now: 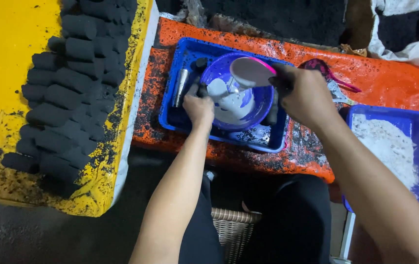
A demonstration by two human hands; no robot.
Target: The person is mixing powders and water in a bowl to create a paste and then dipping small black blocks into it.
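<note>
A blue bowl (263, 100) with grey-white paste sits in a blue tray (278, 139) on an orange sheet (395, 78). The right hand (305, 95) is at the bowl's far right rim, fingers shut on a pink scoop (251, 72) tipped over the bowl. The left hand (198, 107) is at the bowl's left rim, fingers curled around a small dark thing; I cannot tell what it is. A metal tube (181, 87) lies in the tray, left of the bowl. Another blue tray of white powder (390, 146) sits to the right. Far left, black logs (70, 83) are piled on a yellow sheet (9, 44). A second pink scoop (329, 73) lies on the orange sheet
</note>
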